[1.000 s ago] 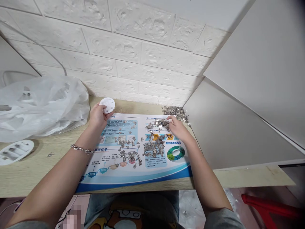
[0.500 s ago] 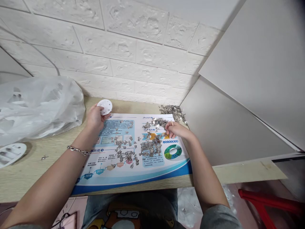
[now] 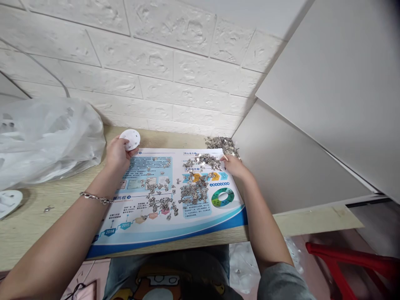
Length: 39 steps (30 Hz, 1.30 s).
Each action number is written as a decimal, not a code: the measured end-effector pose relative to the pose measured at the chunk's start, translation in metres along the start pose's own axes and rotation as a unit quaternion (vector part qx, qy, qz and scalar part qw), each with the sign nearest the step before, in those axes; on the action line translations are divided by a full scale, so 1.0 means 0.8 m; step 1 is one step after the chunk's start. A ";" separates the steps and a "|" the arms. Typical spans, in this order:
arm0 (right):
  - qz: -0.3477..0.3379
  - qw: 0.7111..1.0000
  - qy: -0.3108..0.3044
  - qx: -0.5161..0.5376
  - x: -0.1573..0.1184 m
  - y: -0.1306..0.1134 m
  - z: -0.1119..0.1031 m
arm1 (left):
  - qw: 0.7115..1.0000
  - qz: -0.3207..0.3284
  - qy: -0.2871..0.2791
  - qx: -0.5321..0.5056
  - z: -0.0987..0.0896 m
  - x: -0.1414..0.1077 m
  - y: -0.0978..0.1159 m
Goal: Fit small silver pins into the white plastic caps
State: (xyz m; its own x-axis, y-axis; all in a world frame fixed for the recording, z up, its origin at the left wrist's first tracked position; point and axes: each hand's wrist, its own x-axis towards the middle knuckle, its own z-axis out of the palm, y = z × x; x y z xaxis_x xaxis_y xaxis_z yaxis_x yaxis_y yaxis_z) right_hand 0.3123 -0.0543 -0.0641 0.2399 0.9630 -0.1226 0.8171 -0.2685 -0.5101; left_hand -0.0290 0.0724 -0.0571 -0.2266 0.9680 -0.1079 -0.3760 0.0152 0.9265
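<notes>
My left hand grips a white round disc by its lower left edge, above the back left of a printed sheet. Small slots and metal bits show on the disc's face. At the back right corner of the sheet is my right hand, its fingers curled together; whatever lies between the fingertips is too small to make out. Many small silvery metal pieces are scattered over the sheet. A denser heap of metal pieces lies just behind my right hand, on the tabletop.
A translucent plastic bag with white parts fills the table's left side. Before it lie another white disc and one loose metal piece. A white brick-pattern wall and grey panels bound the table. A red stool stands lower right.
My right hand has moved back and slightly right over the sheet, from the scattered pieces to the far corner. The left hand still grips the disc, turned slightly. The whole view has shifted a little.
</notes>
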 end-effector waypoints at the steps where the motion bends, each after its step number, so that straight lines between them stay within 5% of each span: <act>1: -0.006 1.000 -0.014 0.020 0.002 0.001 0.002 | 1.000 -0.001 -0.001 0.000 0.000 0.000 0.000; 5: -0.005 0.997 -0.019 0.070 0.005 0.007 0.001 | 1.000 -0.005 -0.001 0.001 0.002 -0.001 0.001; 9: 0.009 1.000 0.023 -0.002 0.000 0.013 -0.013 | 1.000 -0.002 -0.002 0.003 0.002 -0.004 0.002; 20: 0.023 0.998 -0.044 -0.025 -0.008 0.016 -0.018 | 1.000 -0.005 0.005 0.011 0.000 0.001 -0.001; 26: 0.046 0.993 0.107 -0.030 0.004 0.031 -0.020 | 1.000 -0.015 0.010 0.017 0.001 -0.002 0.000; 32: 0.059 0.991 0.090 -0.076 0.013 0.031 -0.009 | 1.000 -0.016 0.009 0.016 0.001 -0.002 0.002; 39: 0.044 0.993 0.104 -0.046 -0.017 0.021 -0.038 | 1.000 -0.024 0.002 0.015 -0.001 0.001 0.001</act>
State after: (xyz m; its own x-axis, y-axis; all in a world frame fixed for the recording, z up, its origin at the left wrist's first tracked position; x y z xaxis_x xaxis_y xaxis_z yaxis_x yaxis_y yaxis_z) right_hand 0.3387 -0.0723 -0.0454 0.4076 0.9130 0.0192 0.8303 -0.3618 -0.4240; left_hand -0.0302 0.0734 -0.0567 -0.2125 0.9650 -0.1539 -0.3599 0.0691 0.9304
